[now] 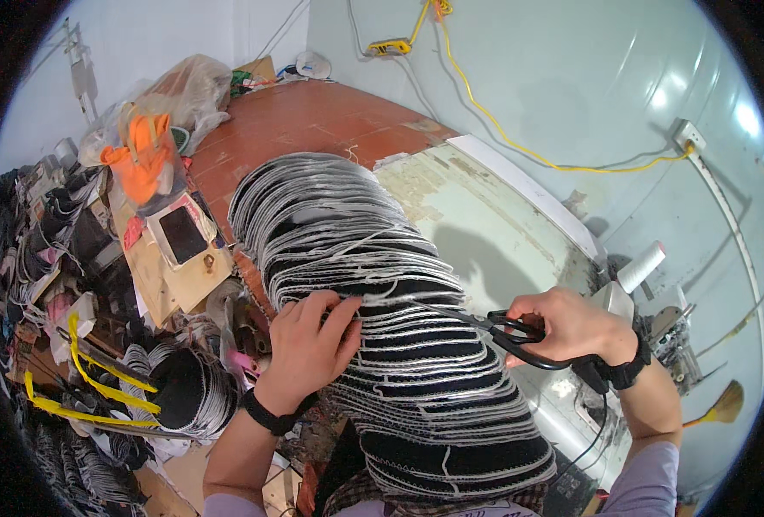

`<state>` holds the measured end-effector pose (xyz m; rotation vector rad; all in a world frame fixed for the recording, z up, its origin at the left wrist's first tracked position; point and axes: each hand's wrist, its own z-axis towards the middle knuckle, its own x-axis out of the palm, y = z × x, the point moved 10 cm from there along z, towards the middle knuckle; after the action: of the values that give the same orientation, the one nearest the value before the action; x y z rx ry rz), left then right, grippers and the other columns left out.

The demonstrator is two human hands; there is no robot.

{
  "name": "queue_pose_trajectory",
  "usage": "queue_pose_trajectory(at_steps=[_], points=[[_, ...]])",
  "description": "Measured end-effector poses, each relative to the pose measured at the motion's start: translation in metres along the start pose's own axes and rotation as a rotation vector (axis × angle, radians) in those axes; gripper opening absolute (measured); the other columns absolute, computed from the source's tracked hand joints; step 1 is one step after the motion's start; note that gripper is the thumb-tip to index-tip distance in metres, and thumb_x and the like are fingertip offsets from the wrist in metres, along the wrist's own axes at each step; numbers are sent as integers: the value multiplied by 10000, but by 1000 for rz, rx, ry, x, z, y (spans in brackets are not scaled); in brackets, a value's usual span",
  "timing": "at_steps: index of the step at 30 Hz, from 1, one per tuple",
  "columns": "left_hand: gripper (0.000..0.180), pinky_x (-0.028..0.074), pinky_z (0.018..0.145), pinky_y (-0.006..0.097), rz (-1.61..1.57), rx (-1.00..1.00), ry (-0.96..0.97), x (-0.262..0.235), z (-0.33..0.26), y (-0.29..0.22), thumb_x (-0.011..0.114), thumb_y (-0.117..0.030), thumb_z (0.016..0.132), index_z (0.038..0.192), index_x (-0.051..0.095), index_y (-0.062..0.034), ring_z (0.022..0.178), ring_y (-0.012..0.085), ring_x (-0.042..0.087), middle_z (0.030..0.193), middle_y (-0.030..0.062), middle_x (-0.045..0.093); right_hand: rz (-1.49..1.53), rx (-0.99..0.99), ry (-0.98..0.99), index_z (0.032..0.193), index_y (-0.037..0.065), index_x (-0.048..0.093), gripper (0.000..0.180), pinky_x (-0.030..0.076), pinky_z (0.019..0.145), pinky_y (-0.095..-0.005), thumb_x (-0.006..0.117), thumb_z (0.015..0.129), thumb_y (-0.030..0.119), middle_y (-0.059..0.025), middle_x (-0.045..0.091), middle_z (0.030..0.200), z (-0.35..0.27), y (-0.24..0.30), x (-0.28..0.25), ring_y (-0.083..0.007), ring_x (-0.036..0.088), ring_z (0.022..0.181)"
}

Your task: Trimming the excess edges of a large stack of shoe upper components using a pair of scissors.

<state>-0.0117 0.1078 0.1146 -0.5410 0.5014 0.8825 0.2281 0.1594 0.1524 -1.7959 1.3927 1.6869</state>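
Blk fabric pieces [382, 284] w/ white stitching; blk scissors [515, 332].

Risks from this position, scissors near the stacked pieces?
1. The left hand pinches the edge of the long overlapped row of black fabric pieces close to where the blades of the black scissors in the right hand point; a slip could nick the fingertips.
2. White threads join the pieces; a misplaced snip might cut fabric instead.
3. The row drapes toward the person's lap; tugging could shift the stack out of order.
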Motion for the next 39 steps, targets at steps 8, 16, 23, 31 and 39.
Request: queue_pose_trajectory(at_steps=[8,16,23,31,39], points=[[160,453,655,368,1,107,-7,-2,-3,-3,726,-163,751,856,628,-91,747,246,570,1113,72,613,-35,22,80,913,46,661,469,450,557,-380,810,761,464,-124,627,684,2,2,5,-288,607,610],[212,464,683,400,41,-31,88,3,10,2,721,-220,760,780,593,-52,770,297,591,1248,133,606,-6,130,375,1036,5,621,700,473,718,-404,576,872,683,-148,639,841,21,-15,29,-288,607,788],[215,483,681,395,-33,-33,110,10,10,8,722,-211,754,712,591,-45,773,274,618,1177,110,642,155,247,455,752,35,667,802,451,538,-301,457,851,802,-72,600,668,91,-33,77,-152,572,586],[135,429,594,378,-160,-32,54,6,0,22,736,-144,731,763,618,-86,644,260,584,780,38,645,263,152,396,887,21,636,586,377,538,-284,672,861,606,12,507,629,-5,-25,9,-89,459,598],[444,415,577,361,-150,-80,2,3,5,21,730,-75,751,1185,642,-105,609,244,572,694,37,621,232,236,598,795,72,554,715,401,571,-286,406,903,763,-3,515,632,64,-21,72,-115,492,604]])
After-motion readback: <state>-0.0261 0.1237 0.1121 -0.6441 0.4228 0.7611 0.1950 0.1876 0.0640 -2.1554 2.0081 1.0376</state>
